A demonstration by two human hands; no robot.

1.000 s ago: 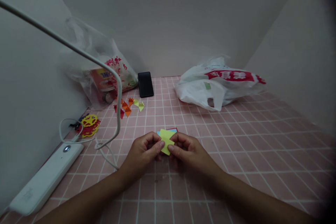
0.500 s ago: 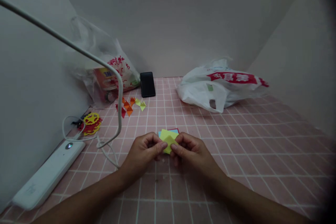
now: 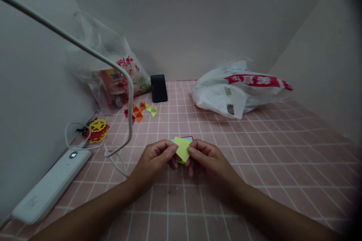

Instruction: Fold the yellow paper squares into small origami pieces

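Note:
Between my two hands, near the middle of the head view, is a small sheet of yellow paper (image 3: 183,149). My left hand (image 3: 158,157) pinches its left side between thumb and fingers. On the right side, my right hand (image 3: 206,159) grips it the same way. Behind the yellow paper lie blue paper (image 3: 186,140) and a red-edged sheet (image 3: 190,137), mostly covered by it. Farther off on the left sit several small folded paper pieces, among them an orange one (image 3: 138,115) and a yellow one (image 3: 153,112).
A white power strip (image 3: 51,188) with a cable lies at left, beside yellow and red cutouts (image 3: 97,130). A thick white cable (image 3: 93,53) crosses the upper left. Farther back are a clear plastic bag (image 3: 131,71), a black phone (image 3: 158,88) and a white plastic bag (image 3: 217,96).
The yellow paper has turned and now shows a plain face where a folded flap showed before. Both hands keep hold of it, with thumbs slightly higher. The view has shifted slightly.

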